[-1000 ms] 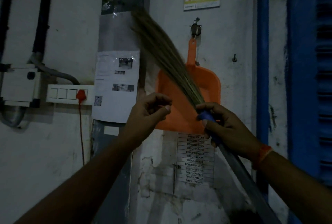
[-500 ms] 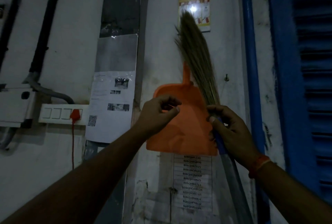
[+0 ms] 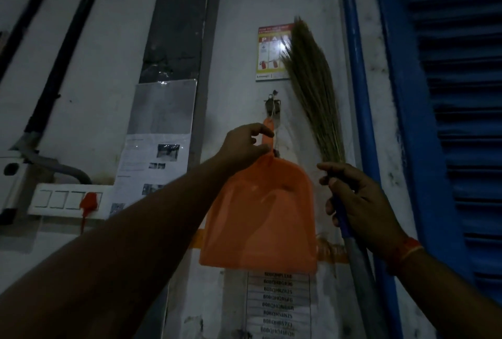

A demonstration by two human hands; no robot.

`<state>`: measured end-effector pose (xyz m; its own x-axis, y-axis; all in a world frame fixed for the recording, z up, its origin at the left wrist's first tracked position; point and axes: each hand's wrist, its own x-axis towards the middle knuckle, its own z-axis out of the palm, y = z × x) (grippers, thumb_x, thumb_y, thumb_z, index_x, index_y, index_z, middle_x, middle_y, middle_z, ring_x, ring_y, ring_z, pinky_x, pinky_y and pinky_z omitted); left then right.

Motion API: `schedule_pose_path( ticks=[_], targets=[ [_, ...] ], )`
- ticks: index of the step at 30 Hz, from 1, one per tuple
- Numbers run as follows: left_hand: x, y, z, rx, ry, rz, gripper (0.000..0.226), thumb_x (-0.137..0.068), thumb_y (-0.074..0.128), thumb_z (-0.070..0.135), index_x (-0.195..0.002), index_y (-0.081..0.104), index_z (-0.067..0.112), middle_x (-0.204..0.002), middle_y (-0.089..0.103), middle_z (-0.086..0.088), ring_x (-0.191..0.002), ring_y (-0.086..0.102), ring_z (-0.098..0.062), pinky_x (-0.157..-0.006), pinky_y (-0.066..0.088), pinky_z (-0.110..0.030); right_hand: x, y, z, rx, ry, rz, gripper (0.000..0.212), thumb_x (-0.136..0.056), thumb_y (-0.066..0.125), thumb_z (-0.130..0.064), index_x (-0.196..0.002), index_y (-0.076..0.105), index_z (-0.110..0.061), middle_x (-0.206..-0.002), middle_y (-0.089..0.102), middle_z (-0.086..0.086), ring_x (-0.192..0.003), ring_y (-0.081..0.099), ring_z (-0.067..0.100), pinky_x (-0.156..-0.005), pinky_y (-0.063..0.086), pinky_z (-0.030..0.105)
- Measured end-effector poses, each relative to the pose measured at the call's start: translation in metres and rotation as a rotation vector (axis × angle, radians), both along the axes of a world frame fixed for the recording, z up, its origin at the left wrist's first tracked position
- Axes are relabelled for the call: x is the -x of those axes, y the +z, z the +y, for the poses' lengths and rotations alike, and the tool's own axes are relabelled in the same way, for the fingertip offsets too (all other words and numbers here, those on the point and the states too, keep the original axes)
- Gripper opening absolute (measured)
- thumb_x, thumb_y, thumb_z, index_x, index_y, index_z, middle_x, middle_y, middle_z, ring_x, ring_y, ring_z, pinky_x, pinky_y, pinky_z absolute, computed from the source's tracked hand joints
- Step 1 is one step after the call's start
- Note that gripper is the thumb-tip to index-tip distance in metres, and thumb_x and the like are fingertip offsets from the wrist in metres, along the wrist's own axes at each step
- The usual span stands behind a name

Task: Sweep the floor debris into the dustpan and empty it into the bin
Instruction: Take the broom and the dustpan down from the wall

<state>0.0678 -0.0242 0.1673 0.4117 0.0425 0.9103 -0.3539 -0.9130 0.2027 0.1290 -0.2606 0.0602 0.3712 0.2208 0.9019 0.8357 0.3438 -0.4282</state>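
Note:
An orange dustpan (image 3: 260, 216) hangs flat against the white wall, its handle up under a wall hook (image 3: 272, 105). My left hand (image 3: 244, 145) is raised to the handle and its fingers curl round it. A grass broom (image 3: 312, 86) stands upright to the right of the dustpan, bristles up. My right hand (image 3: 358, 202) grips the broom's blue and grey shaft just below the bristles.
A blue pipe (image 3: 358, 94) and a blue louvred shutter (image 3: 448, 121) stand close on the right. A switch panel (image 3: 62, 198) with a red plug, printed notices (image 3: 152, 156) and a label list (image 3: 278, 303) are on the wall. A safety poster (image 3: 271, 50) hangs above.
My left hand rose from the dustpan's body to its handle at the hook. The broom swung from leaning left to upright beside the blue pipe, still in my right hand.

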Motion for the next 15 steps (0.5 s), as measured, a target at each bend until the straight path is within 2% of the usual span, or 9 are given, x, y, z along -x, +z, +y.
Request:
schedule_pose_path(
  ticks=[3, 7, 10, 13, 15],
  targets=[
    [-0.010, 0.013, -0.006, -0.030, 0.017, 0.127, 0.033, -0.089, 0.075, 0.026, -0.121, 0.069, 0.031, -0.141, 0.059, -0.004, -0.124, 0.058, -0.023, -0.103, 0.052, -0.047, -0.002, 0.003, -0.002, -0.002, -0.003, -0.006, 0.029, -0.100, 0.046, -0.009, -0.113, 0.068, -0.024, -0.107, 0.061, 0.013, -0.058, 0.057, 0.027, -0.048, 0.047, 0.036],
    [-0.021, 0.019, -0.011, -0.032, 0.055, 0.183, 0.039, -0.089, 0.076, 0.024, -0.127, 0.067, 0.026, -0.147, 0.052, -0.007, -0.131, 0.053, -0.026, -0.105, 0.050, -0.042, -0.008, 0.006, -0.006, -0.004, -0.003, -0.012, 0.026, -0.100, 0.048, -0.010, -0.110, 0.069, -0.023, -0.105, 0.062, 0.015, -0.058, 0.057, 0.028, -0.049, 0.047, 0.035],
    [-0.028, 0.020, -0.010, -0.026, 0.078, 0.209, 0.044, -0.089, 0.076, 0.026, -0.132, 0.065, 0.027, -0.148, 0.053, -0.009, -0.129, 0.054, -0.027, -0.107, 0.049, -0.044, -0.013, 0.007, -0.009, -0.011, -0.007, -0.012, 0.023, -0.099, 0.050, -0.013, -0.108, 0.069, -0.022, -0.104, 0.062, 0.014, -0.058, 0.057, 0.028, -0.048, 0.047, 0.033],
    [-0.033, 0.019, -0.008, -0.030, 0.068, 0.219, 0.045, -0.092, 0.073, 0.025, -0.135, 0.062, 0.027, -0.148, 0.052, -0.010, -0.125, 0.057, -0.026, -0.103, 0.051, -0.038, -0.017, 0.009, -0.011, -0.015, -0.012, -0.017, 0.023, -0.099, 0.051, -0.013, -0.109, 0.069, -0.022, -0.103, 0.063, 0.014, -0.058, 0.058, 0.028, -0.048, 0.048, 0.033],
    [-0.035, 0.020, -0.008, -0.032, 0.055, 0.213, 0.044, -0.092, 0.073, 0.022, -0.134, 0.063, 0.027, -0.148, 0.053, -0.011, -0.124, 0.058, -0.026, -0.103, 0.051, -0.039, -0.019, 0.009, -0.012, -0.023, -0.009, -0.020, 0.022, -0.099, 0.051, -0.013, -0.111, 0.068, -0.021, -0.103, 0.063, 0.013, -0.058, 0.058, 0.028, -0.047, 0.048, 0.033]
  ],
)
